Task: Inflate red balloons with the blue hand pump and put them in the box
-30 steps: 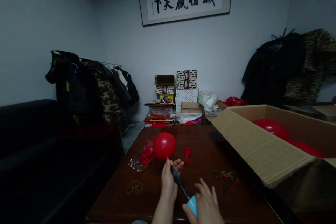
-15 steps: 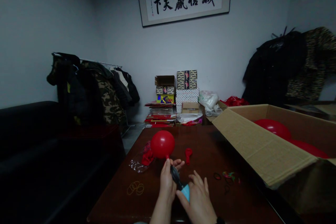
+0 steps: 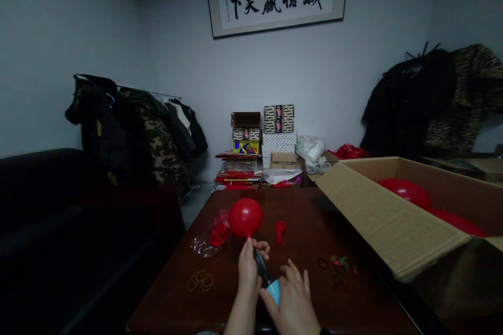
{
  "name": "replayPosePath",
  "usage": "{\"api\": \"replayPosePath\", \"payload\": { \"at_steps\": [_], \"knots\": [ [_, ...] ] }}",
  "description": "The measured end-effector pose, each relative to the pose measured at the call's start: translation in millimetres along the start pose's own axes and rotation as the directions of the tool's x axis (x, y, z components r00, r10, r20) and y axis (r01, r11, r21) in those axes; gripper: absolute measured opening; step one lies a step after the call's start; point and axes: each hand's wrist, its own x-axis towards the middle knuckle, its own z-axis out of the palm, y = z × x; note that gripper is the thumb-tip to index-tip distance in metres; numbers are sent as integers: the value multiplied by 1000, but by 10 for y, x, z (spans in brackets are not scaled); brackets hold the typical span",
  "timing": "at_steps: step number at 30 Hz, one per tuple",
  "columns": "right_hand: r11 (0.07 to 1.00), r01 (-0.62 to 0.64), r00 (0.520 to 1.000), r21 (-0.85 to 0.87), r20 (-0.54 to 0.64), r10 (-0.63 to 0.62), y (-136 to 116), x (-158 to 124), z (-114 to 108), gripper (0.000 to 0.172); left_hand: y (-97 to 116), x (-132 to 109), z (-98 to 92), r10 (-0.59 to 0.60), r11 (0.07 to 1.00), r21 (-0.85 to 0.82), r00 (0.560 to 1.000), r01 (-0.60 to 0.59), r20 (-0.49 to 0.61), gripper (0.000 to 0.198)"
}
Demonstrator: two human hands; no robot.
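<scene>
A partly inflated red balloon (image 3: 245, 217) stands above the table, its neck pointing down at me. My left hand (image 3: 248, 267) pinches that neck at the front end of a hand balloon pump (image 3: 260, 264), which has a black barrel and a light blue part. The thumb and index finger grip while the other fingers curl loosely. My right hand (image 3: 294, 298) is around the blue end of the pump, thumb on one side and fingers stretched along the other. Just beyond my hands a limp red balloon (image 3: 280, 231) lies on the table.
On the dark wooden table (image 3: 165, 303) lie a clear bag of red balloons (image 3: 217, 233), yellowish rubber bands (image 3: 200, 280) and small coloured bands (image 3: 339, 263). To the right stands an open cardboard box (image 3: 393, 220) with inflated red balloons. A black sofa (image 3: 43, 241) is at left.
The balloon looks slightly smaller and sits a little lower. Both hands keep their hold on the balloon neck and pump. The camera view has shifted slightly.
</scene>
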Motion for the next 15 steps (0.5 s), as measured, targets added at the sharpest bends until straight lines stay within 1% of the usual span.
{"api": "replayPosePath", "payload": {
  "at_steps": [4,8,11,15],
  "knots": [
    [1000,3,1000,11,-17,-3,-55,12,-22,44,15,41,7,59,997,58,998,-60,10,38],
    [1000,4,1000,9,-19,-4,-83,-7,-52,42,67,101,2,125,986,111,992,-124,-6,34],
    [1000,25,1000,-6,-15,-25,-54,-63,-60,42,184,190,-8,151,983,110,988,-147,-32,30],
    [997,66,998,-30,2,-66,68,-184,-28,48,424,336,-42,165,985,72,984,-160,-72,27]
  ]
}}
